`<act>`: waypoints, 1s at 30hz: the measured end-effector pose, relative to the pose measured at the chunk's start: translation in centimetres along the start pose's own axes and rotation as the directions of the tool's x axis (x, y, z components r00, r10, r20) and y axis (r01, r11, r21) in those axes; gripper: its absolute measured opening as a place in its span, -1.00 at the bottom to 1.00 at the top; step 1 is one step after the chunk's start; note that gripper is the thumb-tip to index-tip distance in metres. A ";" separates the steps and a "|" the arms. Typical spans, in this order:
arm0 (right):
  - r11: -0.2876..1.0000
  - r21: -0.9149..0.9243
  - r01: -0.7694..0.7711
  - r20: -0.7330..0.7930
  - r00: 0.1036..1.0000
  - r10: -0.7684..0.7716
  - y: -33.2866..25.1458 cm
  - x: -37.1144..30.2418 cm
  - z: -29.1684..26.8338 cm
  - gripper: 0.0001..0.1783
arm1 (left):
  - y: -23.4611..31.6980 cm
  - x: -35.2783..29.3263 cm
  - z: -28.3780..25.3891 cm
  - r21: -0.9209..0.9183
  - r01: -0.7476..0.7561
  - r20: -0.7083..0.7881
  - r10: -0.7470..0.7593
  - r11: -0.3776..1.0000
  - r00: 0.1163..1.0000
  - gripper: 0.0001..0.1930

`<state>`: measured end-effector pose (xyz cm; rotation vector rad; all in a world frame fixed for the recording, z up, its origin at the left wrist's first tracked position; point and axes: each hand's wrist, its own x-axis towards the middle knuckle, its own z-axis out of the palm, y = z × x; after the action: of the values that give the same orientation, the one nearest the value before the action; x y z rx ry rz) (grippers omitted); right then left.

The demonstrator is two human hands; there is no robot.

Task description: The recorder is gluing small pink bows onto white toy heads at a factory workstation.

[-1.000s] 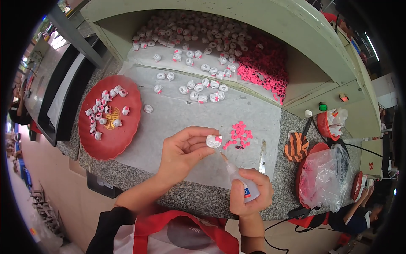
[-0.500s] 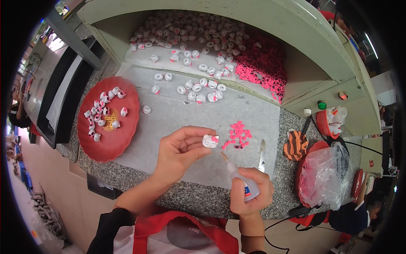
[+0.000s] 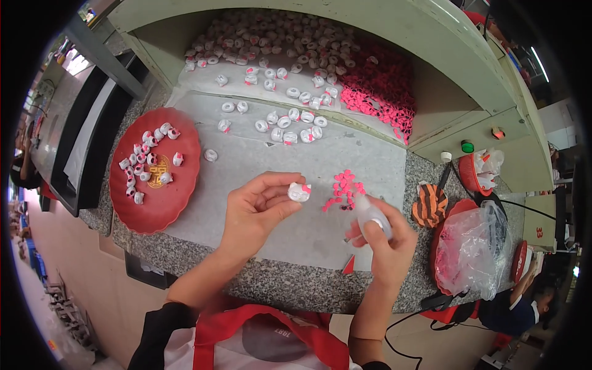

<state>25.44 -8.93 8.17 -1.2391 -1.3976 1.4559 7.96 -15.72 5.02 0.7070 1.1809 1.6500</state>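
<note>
Left hand [image 3: 256,213] raised over the pale sheet [image 3: 246,166] on the speckled stone counter [image 3: 296,287], thumb and fingertips pinched on a small white figurine [image 3: 300,192] with a pink bow at its edge. Right hand [image 3: 385,243] just beside, clenched round a small clear glue bottle [image 3: 372,217], nozzle tilted up and left toward a little cluster of pink bows [image 3: 343,187] lying on the sheet. Between the two hands, the figurine and the bottle tip near but apart. To the left, a round red plate [image 3: 179,203] with a gold emblem at its centre and a loose group of finished white pieces [image 3: 147,161] on it. Farther back, scattered white figurines [image 3: 290,117] across the sheet and heaped inside the green-walled bin [image 3: 431,37], with a dense pile of pink bows [image 3: 382,92] at the bin's right side. At the right of the counter, a crumpled clear plastic bag [image 3: 472,237] in a red dish, pink contents showing through; an orange-and-black striped object [image 3: 428,206] beside it; a small red basket [image 3: 478,169] with white scraps; white and green bottle caps [image 3: 456,151] near the bin wall. Small red triangular scrap [image 3: 349,265] on the sheet's near edge, just under the right hand.
</note>
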 end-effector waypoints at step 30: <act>0.978 0.208 -0.012 0.194 0.981 -0.029 1.9 0.7 1.2 -0.78 | -1.9 -0.4 1.2 0.250 -0.190 0.041 0.186 0.949 0.982 -0.66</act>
<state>24.33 -8.74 6.06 -0.9784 -1.3335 1.7088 9.87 -15.47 3.71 1.0199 1.3612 1.6600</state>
